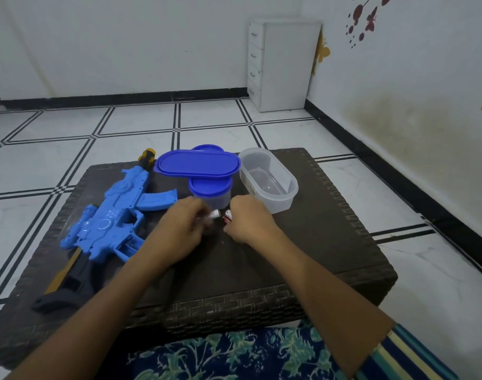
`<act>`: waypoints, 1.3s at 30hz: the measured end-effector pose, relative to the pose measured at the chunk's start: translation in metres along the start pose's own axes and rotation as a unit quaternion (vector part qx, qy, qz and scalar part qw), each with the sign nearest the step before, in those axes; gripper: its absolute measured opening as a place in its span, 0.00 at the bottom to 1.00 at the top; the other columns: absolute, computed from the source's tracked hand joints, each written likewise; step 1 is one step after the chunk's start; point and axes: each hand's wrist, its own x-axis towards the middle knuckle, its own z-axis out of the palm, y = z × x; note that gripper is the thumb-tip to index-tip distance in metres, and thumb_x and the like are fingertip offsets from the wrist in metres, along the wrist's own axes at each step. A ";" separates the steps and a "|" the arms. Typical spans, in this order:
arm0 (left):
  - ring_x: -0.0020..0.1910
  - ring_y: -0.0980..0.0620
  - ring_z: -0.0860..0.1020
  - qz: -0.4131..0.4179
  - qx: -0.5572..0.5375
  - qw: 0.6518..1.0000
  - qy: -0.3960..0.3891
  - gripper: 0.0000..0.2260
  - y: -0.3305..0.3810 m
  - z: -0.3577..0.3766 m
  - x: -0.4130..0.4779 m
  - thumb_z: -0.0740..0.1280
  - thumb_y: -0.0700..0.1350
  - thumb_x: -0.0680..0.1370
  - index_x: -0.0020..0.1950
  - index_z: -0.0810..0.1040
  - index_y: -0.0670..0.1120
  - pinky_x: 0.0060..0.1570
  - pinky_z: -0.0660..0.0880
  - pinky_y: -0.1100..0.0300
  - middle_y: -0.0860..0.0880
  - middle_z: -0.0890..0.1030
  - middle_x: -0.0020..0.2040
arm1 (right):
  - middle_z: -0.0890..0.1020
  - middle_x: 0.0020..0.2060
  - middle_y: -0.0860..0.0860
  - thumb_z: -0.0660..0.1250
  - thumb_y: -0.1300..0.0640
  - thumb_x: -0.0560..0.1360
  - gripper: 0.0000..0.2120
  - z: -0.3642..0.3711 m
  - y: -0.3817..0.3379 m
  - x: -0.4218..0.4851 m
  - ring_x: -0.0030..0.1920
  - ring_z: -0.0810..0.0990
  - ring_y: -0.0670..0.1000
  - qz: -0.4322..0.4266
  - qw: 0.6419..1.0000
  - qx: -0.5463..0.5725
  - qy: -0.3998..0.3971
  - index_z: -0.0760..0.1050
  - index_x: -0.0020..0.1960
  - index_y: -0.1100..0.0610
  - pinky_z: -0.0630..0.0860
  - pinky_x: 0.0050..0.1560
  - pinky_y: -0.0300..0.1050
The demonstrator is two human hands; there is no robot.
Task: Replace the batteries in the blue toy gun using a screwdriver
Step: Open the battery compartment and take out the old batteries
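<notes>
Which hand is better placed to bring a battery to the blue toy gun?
Probably left: the left hand, pinching a white-tipped battery, is beside the blue toy gun; the right hand, holding a red battery, lies farther away.

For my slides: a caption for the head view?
Left hand and right hand each hold a battery beside the blue toy gun.

no words or numbers could be read. the red and white battery in the right hand had tiny print, but it was too blurry. the other battery in the left hand was a blur too. the clear box had a pale sticker, too faint to read.
</notes>
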 end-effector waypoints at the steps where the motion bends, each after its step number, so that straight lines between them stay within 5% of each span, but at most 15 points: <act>1: 0.41 0.58 0.73 -0.024 -0.040 0.998 0.041 0.05 0.003 -0.001 0.000 0.69 0.43 0.75 0.49 0.76 0.49 0.39 0.68 0.66 0.55 0.75 0.43 | 0.80 0.50 0.56 0.70 0.59 0.76 0.10 -0.001 -0.001 -0.001 0.49 0.80 0.55 0.000 1.000 0.004 0.005 0.76 0.56 0.59 0.79 0.50 0.46; 7: 0.40 0.53 0.82 -0.142 -0.239 0.943 0.181 0.12 0.033 -0.017 0.032 0.73 0.51 0.71 0.51 0.81 0.48 0.41 0.80 0.56 0.50 0.84 0.38 | 0.76 0.35 0.51 0.67 0.52 0.77 0.08 -0.040 0.014 -0.008 0.39 0.75 0.53 0.032 0.988 0.090 0.120 0.77 0.45 0.58 0.64 0.32 0.41; 11: 0.39 0.58 0.80 -0.117 -0.178 0.962 0.169 0.11 0.065 -0.010 0.078 0.73 0.50 0.71 0.51 0.82 0.48 0.40 0.77 0.64 0.53 0.82 0.36 | 0.82 0.47 0.52 0.67 0.48 0.77 0.11 -0.059 0.042 0.003 0.51 0.80 0.55 0.116 0.949 0.070 0.284 0.80 0.54 0.54 0.73 0.53 0.50; 16: 0.41 0.53 0.80 -0.089 -0.045 0.990 0.099 0.10 0.083 0.025 0.107 0.71 0.50 0.72 0.50 0.84 0.48 0.41 0.81 0.54 0.50 0.84 0.43 | 0.81 0.48 0.51 0.69 0.50 0.75 0.08 -0.048 0.067 0.019 0.55 0.75 0.53 0.181 0.950 0.011 0.255 0.79 0.52 0.51 0.58 0.51 0.52; 21: 0.42 0.52 0.79 -0.080 0.049 0.991 0.090 0.11 0.079 0.035 0.108 0.68 0.51 0.74 0.52 0.83 0.49 0.39 0.77 0.58 0.50 0.84 0.44 | 0.79 0.43 0.49 0.67 0.45 0.76 0.09 -0.041 0.071 0.024 0.52 0.77 0.54 0.145 0.960 -0.032 0.238 0.78 0.49 0.50 0.63 0.58 0.57; 25: 0.49 0.50 0.77 -0.047 -0.040 0.990 0.123 0.16 0.070 0.022 0.092 0.63 0.48 0.77 0.62 0.78 0.47 0.51 0.76 0.54 0.47 0.83 0.52 | 0.83 0.50 0.50 0.66 0.46 0.77 0.14 -0.039 0.078 0.019 0.55 0.79 0.55 0.112 0.957 0.023 0.267 0.79 0.57 0.52 0.68 0.58 0.53; 27: 0.53 0.47 0.75 -0.021 0.013 0.989 0.146 0.18 0.060 0.008 0.087 0.62 0.50 0.75 0.62 0.77 0.45 0.52 0.72 0.52 0.46 0.81 0.55 | 0.83 0.51 0.51 0.66 0.51 0.78 0.12 -0.041 0.079 0.013 0.53 0.79 0.54 0.087 0.941 0.075 0.318 0.79 0.59 0.54 0.75 0.55 0.51; 31: 0.61 0.42 0.72 -0.095 0.139 0.986 -0.014 0.27 0.042 -0.013 0.080 0.67 0.60 0.71 0.62 0.72 0.44 0.63 0.66 0.38 0.45 0.76 0.61 | 0.76 0.60 0.53 0.67 0.57 0.77 0.18 -0.044 0.079 0.012 0.58 0.76 0.54 0.114 0.919 0.166 0.339 0.71 0.66 0.57 0.74 0.51 0.44; 34: 0.65 0.45 0.71 -0.074 0.226 0.968 -0.077 0.26 0.039 -0.009 0.071 0.68 0.60 0.71 0.63 0.71 0.47 0.68 0.58 0.35 0.47 0.73 0.66 | 0.80 0.53 0.56 0.66 0.59 0.75 0.12 -0.038 0.085 0.014 0.52 0.79 0.55 0.167 0.914 0.233 0.286 0.77 0.57 0.60 0.78 0.46 0.47; 39: 0.59 0.44 0.77 0.007 0.250 0.968 -0.002 0.14 0.045 -0.015 0.058 0.66 0.51 0.75 0.58 0.79 0.48 0.66 0.61 0.38 0.49 0.80 0.60 | 0.83 0.39 0.55 0.66 0.59 0.75 0.08 -0.035 0.080 0.012 0.38 0.80 0.52 0.142 0.924 0.256 0.246 0.80 0.42 0.62 0.72 0.33 0.40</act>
